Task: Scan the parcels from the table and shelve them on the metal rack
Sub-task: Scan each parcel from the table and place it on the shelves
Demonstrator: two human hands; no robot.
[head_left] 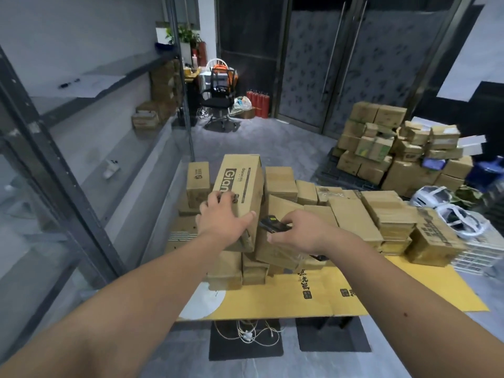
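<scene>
Cables: a white tangle [249, 332] on the floor below my forearms, under the near edge of the surface.
Surface: yellow printed cardboard cover [313, 298] lies under both my wrists, its bare part nearer to me than my hands.
Right hand: my right hand [301, 231] curls round a dark handheld scanner [272, 226], thumb below it and fingers over its top; the scanner's tip points toward the box my other hand holds.
Left hand: my left hand [222, 218] grips the tall "Gian" parcel [240, 195], fingers spread over its printed face, thumb hooked on its near right edge.
Parcel: it stands tilted on the heap of brown boxes, just left of my right hand, touching the scanner side.
Other parcels: low stacks of cardboard boxes [381, 214] run rightward beyond my right hand; a smaller box [197, 184] stands just beyond my left hand.
Metal rack: dark metal rack [90, 170] stands left of my left arm, with a few boxes [146, 120] on a far shelf.
Floor pile: more cartons [381, 148] heaped well beyond my right hand.
Chair: a black office chair [218, 102] far ahead.
</scene>
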